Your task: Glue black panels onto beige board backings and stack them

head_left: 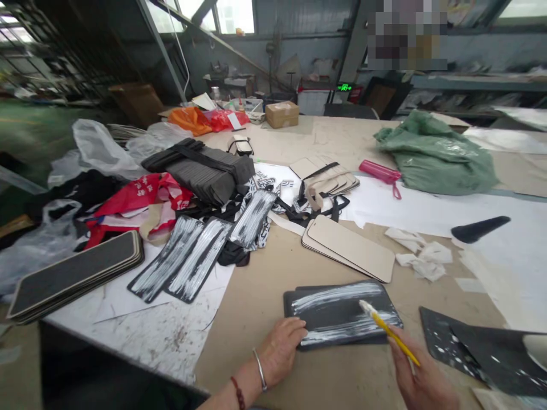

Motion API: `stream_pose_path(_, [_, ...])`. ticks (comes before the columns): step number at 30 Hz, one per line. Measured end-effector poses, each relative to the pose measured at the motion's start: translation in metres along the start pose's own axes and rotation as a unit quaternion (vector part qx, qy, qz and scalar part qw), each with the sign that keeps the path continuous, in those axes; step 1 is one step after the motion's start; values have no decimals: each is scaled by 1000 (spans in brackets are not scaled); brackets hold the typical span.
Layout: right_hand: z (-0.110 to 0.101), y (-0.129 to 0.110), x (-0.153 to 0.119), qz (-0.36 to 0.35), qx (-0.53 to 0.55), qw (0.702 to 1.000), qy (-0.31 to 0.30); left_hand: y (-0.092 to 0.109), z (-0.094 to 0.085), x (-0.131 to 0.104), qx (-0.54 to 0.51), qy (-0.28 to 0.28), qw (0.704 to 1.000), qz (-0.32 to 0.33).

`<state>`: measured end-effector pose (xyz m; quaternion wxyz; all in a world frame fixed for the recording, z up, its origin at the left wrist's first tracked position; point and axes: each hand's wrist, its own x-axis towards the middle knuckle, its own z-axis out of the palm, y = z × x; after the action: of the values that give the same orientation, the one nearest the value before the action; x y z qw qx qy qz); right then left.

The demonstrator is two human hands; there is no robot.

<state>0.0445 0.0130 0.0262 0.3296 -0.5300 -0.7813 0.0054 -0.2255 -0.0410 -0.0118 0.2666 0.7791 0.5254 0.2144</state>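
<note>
A black rounded panel (329, 316) lies on the brown board in front of me, streaked with white paste along its upper and lower sides. My left hand (282, 347) holds its lower left corner, fingers together on the edge. In my right hand (416, 364) is a brush (391, 332) with a yellow handle, its white-coated bristles over the panel's right half. Part of another dark piece shows beneath the panel. Further left lie white-streaked black panels (199, 259), one of them (254, 219) resting on patterned fabric.
Beige panels (352, 247) lie beyond the work; crumpled tissue (425, 256) is to their right. A paste-spotted black sheet (465, 347) lies at right. Stacked dark-faced panels (81, 273) sit at the left edge. Strapped grey pieces (205, 168), a pink pouch (380, 171) and a green bag (440, 154) are farther back.
</note>
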Motion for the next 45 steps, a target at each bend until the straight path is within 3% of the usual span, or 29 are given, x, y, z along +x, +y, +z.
stream_pose_path(3, [7, 22, 5, 16, -39, 999, 16, -1, 3, -5, 31, 22, 999, -4])
stream_pose_path(5, [14, 20, 0, 32, -33, 999, 1, -5, 6, -8, 44, 31, 999, -4])
stream_pose_path(10, [27, -41, -22, 36, 53, 997, -48, -15, 14, -10, 69, 54, 996, 19])
stream_pose_path(13, [20, -64, -21, 9, 118, 989, -86, -17, 15, -10, 74, 64, 995, 20])
stream_pose_path(15, [11, -53, -11, 25, 126, 989, -77, -17, 15, -11, 73, 61, 995, 17])
stream_pose_path(17, [6, -25, 3, 61, 91, 993, -38, -16, 15, -12, 69, 58, 996, 11])
stream_pose_path(20, [11, 15, 18, 85, 20, 996, 0, -16, 16, -13, 67, 52, 996, 4])
stream_pose_path(22, [18, 19, 17, 75, 17, 997, -13, -17, 17, -14, 70, 50, 996, 1])
stream_pose_path(27, [19, -39, 2, 56, 145, 985, -81, -16, 18, -14, 70, 35, 997, -4])
stream_pose_path(31, [16, -76, 1, 180, 213, 958, -62, -9, 14, -14, 73, 7, 997, -32])
stream_pose_path(35, [30, -82, 1, 306, 305, 897, -93, -3, 9, -15, 75, -13, 996, -48])
stream_pose_path(40, [35, -86, 2, 293, 233, 924, -76, 1, 4, -14, 85, -22, 996, -31])
stream_pose_path(45, [44, -96, 7, 289, 284, 909, -94, 2, 3, -14, 104, -28, 994, -31])
